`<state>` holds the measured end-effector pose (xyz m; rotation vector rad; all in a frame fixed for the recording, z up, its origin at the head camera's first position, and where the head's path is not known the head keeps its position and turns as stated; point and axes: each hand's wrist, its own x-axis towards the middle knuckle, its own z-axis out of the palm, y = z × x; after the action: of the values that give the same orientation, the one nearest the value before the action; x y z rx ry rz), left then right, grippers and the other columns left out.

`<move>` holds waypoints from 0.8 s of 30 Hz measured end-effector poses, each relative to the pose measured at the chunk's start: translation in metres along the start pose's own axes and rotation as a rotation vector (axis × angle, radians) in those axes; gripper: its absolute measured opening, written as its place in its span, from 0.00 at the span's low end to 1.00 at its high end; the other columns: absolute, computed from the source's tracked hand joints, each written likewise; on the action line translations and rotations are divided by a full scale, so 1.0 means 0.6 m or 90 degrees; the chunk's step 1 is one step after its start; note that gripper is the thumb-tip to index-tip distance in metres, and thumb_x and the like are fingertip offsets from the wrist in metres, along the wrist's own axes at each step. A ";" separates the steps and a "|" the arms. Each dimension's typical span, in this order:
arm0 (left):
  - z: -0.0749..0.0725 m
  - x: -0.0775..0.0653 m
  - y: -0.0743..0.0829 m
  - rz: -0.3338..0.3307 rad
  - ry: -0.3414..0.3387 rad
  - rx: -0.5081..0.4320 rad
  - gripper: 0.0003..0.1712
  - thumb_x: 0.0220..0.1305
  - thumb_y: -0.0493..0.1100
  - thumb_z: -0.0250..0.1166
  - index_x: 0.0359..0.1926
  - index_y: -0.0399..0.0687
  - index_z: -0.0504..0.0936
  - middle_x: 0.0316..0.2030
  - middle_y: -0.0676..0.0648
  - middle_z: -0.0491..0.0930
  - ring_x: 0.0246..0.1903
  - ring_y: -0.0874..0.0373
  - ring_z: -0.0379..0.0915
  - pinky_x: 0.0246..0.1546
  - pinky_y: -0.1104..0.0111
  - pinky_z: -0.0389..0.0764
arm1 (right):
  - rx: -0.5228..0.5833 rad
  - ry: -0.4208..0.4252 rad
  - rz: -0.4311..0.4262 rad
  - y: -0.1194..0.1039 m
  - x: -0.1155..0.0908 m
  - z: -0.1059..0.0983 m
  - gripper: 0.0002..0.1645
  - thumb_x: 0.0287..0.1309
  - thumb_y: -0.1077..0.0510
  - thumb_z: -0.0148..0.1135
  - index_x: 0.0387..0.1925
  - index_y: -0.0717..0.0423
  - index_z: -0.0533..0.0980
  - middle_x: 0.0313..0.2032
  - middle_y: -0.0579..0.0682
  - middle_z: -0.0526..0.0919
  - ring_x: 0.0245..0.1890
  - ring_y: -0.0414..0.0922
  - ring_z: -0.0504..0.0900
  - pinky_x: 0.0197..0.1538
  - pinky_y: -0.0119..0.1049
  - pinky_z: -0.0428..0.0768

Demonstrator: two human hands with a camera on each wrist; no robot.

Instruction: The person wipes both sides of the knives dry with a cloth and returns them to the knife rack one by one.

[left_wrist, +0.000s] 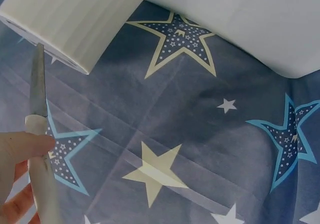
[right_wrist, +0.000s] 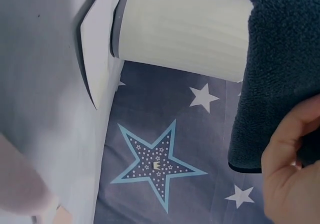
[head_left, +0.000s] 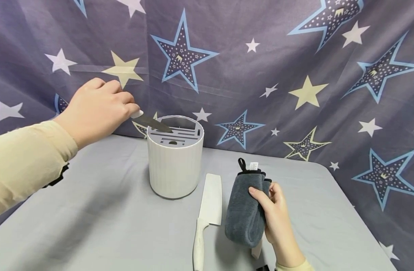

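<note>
1. Noted left hand (head_left: 100, 109) above and left of the knife block (head_left: 174, 171), fingers curled, pinching the small knife (head_left: 155, 123) by its whitish handle; gap closed down to handle thickness.
2. Observed narrow, dull gray blade slanting down over the block's slotted top. Cannot tell whether the tip sits inside a slot.
3. Noted right hand (head_left: 277, 220) low and right of the block, clasping the folded towel (head_left: 245, 210): thumb laid across the front, fingers tucked behind, parted by the cloth's bulk.
4. Recorded towel as plush, slate-gray pile, thick and rounded at the lower fold, with black edging, black hanging loop and small white tag.
5. Found block upright: round-sided white cylinder, finely ribbed, with gray slotted insert and larger curved opening at rear.
6. Found cleaver (head_left: 208, 209) flat, just right and in front of the block: broad pale blade, smooth whitish handle pointing away from the block.
7. Logged smooth, light-gray covered table (head_left: 315, 226) beneath the block; behind it, creased purple-gray curtain (head_left: 234, 90) printed with stars.
</note>
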<state>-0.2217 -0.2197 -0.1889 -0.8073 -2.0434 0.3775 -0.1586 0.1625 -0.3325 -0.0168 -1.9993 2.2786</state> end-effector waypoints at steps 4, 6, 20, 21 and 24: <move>0.003 0.005 -0.001 0.025 -0.001 0.003 0.07 0.53 0.34 0.60 0.27 0.49 0.83 0.26 0.47 0.79 0.32 0.45 0.68 0.34 0.53 0.66 | -0.007 0.003 -0.003 -0.002 0.002 -0.007 0.11 0.66 0.64 0.58 0.42 0.59 0.63 0.31 0.45 0.84 0.25 0.42 0.85 0.28 0.37 0.84; 0.004 0.009 -0.002 0.046 0.007 0.008 0.09 0.54 0.31 0.58 0.26 0.48 0.81 0.25 0.47 0.78 0.31 0.45 0.67 0.35 0.53 0.67 | -0.009 0.007 -0.006 -0.003 0.003 -0.009 0.11 0.66 0.64 0.57 0.42 0.59 0.63 0.32 0.45 0.84 0.25 0.42 0.85 0.29 0.37 0.84; 0.032 0.038 0.024 0.167 0.033 0.093 0.18 0.58 0.25 0.47 0.19 0.44 0.74 0.20 0.45 0.68 0.30 0.45 0.63 0.37 0.55 0.67 | -0.006 0.016 -0.006 -0.002 0.004 -0.016 0.11 0.66 0.64 0.57 0.42 0.58 0.63 0.33 0.44 0.83 0.26 0.41 0.85 0.30 0.36 0.84; 0.035 0.039 0.028 0.167 0.031 0.096 0.18 0.58 0.25 0.47 0.19 0.44 0.74 0.21 0.45 0.68 0.31 0.45 0.63 0.38 0.55 0.67 | -0.005 0.017 -0.006 -0.002 0.004 -0.017 0.11 0.66 0.64 0.57 0.42 0.58 0.63 0.33 0.44 0.83 0.26 0.41 0.85 0.30 0.36 0.84; 0.048 0.043 0.042 0.166 0.018 0.105 0.16 0.57 0.25 0.52 0.20 0.45 0.77 0.22 0.45 0.70 0.32 0.45 0.64 0.40 0.54 0.67 | -0.006 0.017 -0.008 -0.002 0.006 -0.020 0.11 0.67 0.63 0.57 0.42 0.58 0.63 0.33 0.44 0.83 0.26 0.41 0.84 0.30 0.35 0.84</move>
<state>-0.2456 -0.1826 -0.2028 -0.9721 -1.8558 0.6676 -0.1608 0.1749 -0.3326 -0.0353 -1.9917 2.2484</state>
